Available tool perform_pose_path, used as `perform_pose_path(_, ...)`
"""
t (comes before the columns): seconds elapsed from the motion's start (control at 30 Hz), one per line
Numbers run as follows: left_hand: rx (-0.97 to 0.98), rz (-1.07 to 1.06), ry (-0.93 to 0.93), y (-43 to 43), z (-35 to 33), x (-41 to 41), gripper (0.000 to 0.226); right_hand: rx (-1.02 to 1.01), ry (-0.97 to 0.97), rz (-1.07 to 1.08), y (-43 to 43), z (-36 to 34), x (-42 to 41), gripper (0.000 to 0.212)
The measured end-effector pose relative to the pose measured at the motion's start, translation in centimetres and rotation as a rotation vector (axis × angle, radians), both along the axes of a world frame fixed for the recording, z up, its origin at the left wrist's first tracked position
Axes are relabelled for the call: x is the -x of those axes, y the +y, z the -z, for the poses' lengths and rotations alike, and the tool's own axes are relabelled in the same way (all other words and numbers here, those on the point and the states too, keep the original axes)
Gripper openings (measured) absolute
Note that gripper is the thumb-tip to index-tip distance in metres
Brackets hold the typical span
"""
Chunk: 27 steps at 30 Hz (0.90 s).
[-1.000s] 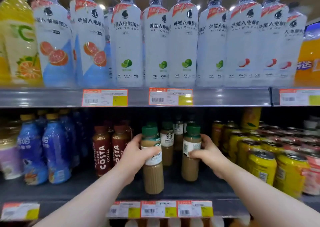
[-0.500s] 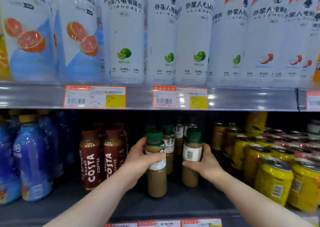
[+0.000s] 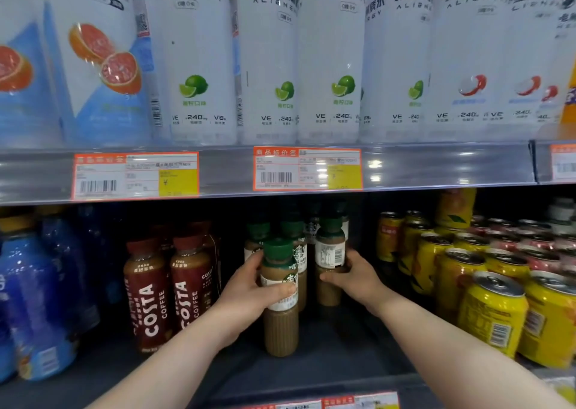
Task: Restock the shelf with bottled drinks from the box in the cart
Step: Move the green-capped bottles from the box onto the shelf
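Both grips are deeper in now: left hand (image 3: 249, 296) wraps the near latte bottle (image 3: 280, 330), right hand (image 3: 358, 281) the far latte bottle (image 3: 329, 253); nearly shelved.

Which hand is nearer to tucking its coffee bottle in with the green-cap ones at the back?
Right, probably. The right hand holds the back bottle deep in, beside the stocked green-capped bottles. The left hand holds the front bottle nearer the shelf edge.
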<state>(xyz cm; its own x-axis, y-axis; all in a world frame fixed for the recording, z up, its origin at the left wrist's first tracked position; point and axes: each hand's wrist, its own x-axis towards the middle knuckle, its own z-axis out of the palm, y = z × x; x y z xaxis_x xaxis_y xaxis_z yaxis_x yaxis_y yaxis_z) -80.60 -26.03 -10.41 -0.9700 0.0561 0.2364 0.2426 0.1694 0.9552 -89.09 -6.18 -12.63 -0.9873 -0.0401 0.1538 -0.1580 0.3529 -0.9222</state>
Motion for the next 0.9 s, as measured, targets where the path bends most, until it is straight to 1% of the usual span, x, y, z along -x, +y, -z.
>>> perform_pose_path(0.2, 0.025, -0.002, 0.003, 0.1, 0.2, 0.1, 0.048, -0.009, 0.017, 0.020, -0.3, 0.3, 1.7, 0.069)
perform_pose_path(0.43, 0.005, -0.020, 0.000, 0.3, 0.3, 0.0, 0.047, -0.026, 0.032, 0.044, -1.3, 0.6, 3.3, 0.065)
perform_pose_path(0.67, 0.011, -0.024, -0.016, 0.3, 0.3, 0.0, 0.048, -0.034, 0.065, 0.028, -1.9, 0.4, 4.1, 0.054)
perform_pose_path(0.9, 0.018, -0.033, -0.033, 0.1, 0.5, 0.1, 0.047, -0.076, 0.068, -0.068, -1.1, 0.0, 4.1, 0.054)
